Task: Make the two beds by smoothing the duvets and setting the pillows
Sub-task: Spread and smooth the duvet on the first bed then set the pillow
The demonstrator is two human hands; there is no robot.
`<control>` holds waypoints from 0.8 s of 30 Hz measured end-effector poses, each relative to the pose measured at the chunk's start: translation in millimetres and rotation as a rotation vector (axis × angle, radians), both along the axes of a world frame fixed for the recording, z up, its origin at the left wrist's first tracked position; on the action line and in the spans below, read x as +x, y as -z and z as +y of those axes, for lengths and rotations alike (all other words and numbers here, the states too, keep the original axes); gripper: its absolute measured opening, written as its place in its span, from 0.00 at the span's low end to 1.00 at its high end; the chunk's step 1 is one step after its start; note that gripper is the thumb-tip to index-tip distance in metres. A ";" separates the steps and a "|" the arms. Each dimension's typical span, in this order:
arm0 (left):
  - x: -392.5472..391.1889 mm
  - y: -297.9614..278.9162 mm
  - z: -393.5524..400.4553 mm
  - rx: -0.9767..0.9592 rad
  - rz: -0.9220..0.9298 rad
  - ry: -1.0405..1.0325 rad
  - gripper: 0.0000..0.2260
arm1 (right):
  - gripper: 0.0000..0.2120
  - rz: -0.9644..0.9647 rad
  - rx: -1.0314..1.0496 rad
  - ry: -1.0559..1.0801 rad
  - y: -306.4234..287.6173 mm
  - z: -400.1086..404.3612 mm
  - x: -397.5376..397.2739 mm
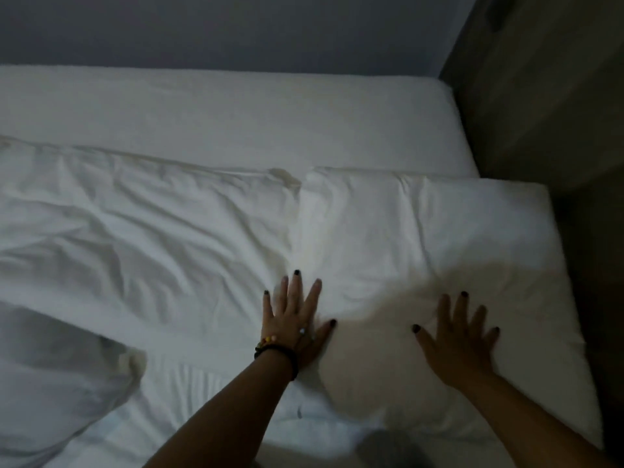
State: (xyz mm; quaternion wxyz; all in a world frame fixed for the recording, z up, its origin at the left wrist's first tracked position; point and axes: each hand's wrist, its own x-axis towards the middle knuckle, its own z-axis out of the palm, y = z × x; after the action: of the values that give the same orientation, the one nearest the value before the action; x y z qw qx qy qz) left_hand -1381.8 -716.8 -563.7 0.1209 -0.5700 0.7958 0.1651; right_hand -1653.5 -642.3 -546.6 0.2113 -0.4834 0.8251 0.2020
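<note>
- Two hands press flat on one white pillow (422, 265), which lies at the 3 o'clock end of the near bed and reaches from the middle of the view to the bed's right edge.
- The right hand (456, 336) lies palm down on the pillow toward 5 o'clock, fingers straight and spread apart, holding nothing; the fabric dents and creases around it.
- The left hand (297, 319) lies palm down at 6 o'clock, on the pillow's left edge where it meets the duvet (141, 238), fingers straight and spread, thumb pointing toward the pillow; it grips nothing.
- Dark nail polish shows on both hands, and a dark bracelet (280, 358) with a few coloured beads circles the left wrist.
- The white duvet spreads from the pillow toward 9 o'clock, rumpled, with long creases running across it.
- A second bulge of white bedding (57, 373) sits at 8 o'clock; I cannot tell whether it is a pillow or a folded part of the duvet.
- A bare stretch of white sheet (202, 383) shows between that bulge and the left forearm.
- The second bed (236, 113), with a smooth white cover, runs across 12 o'clock, just beyond the pillow and duvet.
- A grey wall (236, 25) stands behind it, and a dark wooden panel (540, 96) rises at 2 o'clock.
</note>
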 end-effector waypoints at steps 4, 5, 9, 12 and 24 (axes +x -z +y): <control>97.0 11.7 -4.3 0.022 -0.057 -0.037 0.34 | 0.36 -0.023 -0.037 -0.092 9.0 -32.7 97.6; 122.2 13.1 -6.4 0.006 -0.066 -0.017 0.33 | 0.34 -0.023 -0.045 -0.095 10.0 -42.2 121.5; 211.3 12.7 -25.2 0.005 -0.043 -0.137 0.31 | 0.32 -0.030 -0.173 -0.134 7.9 -79.0 201.6; 273.2 14.1 -48.5 -0.033 -0.045 -0.215 0.31 | 0.31 -0.117 -0.100 -0.350 14.6 -105.2 267.9; 419.3 24.6 -138.1 -0.114 -0.119 -0.510 0.32 | 0.41 -0.435 0.124 -0.535 40.2 -205.6 507.4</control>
State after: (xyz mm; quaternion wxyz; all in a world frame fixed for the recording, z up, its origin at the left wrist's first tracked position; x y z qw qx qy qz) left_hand -962.5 -855.0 -588.3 0.0896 -0.7667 0.6259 0.1111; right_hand -1146.1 -847.9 -586.8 0.3508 -0.7005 0.5910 0.1921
